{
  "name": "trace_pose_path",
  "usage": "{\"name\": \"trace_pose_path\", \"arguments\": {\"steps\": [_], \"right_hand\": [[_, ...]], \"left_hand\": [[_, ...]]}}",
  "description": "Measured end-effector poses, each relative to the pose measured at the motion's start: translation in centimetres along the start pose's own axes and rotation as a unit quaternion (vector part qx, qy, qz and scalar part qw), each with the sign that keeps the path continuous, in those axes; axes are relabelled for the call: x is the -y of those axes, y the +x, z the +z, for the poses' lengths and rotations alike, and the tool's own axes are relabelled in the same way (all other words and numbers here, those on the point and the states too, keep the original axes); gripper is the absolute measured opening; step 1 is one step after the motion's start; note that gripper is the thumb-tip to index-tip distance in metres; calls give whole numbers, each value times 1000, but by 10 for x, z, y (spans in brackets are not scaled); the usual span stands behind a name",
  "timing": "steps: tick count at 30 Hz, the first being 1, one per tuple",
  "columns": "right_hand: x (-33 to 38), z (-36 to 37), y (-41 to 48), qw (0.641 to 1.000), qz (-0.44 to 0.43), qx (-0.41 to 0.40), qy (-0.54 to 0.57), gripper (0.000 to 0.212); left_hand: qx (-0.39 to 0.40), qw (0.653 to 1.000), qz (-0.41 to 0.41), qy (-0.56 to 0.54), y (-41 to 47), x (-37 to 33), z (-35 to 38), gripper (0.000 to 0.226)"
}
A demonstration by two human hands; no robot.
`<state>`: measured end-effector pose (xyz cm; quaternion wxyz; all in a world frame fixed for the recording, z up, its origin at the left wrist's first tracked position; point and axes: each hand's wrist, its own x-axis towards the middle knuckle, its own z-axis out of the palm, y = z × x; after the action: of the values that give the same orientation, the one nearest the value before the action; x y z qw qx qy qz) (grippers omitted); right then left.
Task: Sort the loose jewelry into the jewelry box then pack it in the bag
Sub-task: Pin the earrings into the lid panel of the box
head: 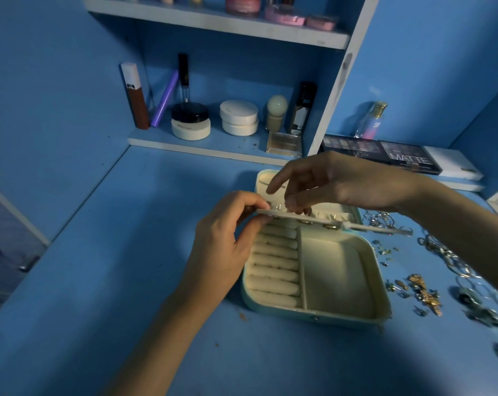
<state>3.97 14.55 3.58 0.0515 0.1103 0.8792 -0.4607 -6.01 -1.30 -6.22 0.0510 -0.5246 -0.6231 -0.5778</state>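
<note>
Only two hands and forearms of the person show, and all of it is bare. The left hand (223,242) runs into a slim left forearm (156,332), uncovered right down to the lower edge of the view. The right hand (347,181) joins a right forearm (456,224) that is just as bare out to the right edge. The fingers (280,180) are slender and taper toward the tips. The few nails that show look short and plain, though the dim bluish light blurs them. Both wrists are narrow.
</note>
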Motion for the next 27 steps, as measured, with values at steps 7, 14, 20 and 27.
{"name": "trace_pose_path", "arguments": {"steps": [7, 14, 20, 27], "right_hand": [[-8, -25, -28, 992, 27, -116, 43, 14], [-48, -24, -57, 939, 145, -291, 110, 33], [-62, -18, -77, 933, 179, -288, 118, 22], [-71, -9, -102, 950, 168, -255, -60, 18]], "left_hand": [[23, 995, -83, -56, 14, -7, -4, 15], [11, 992, -114, -55, 33, -6, 5, 9], [-27, 988, -139, -54, 39, 2, 18, 14], [-53, 984, -159, -62, 30, 3, 28, 21]]}}
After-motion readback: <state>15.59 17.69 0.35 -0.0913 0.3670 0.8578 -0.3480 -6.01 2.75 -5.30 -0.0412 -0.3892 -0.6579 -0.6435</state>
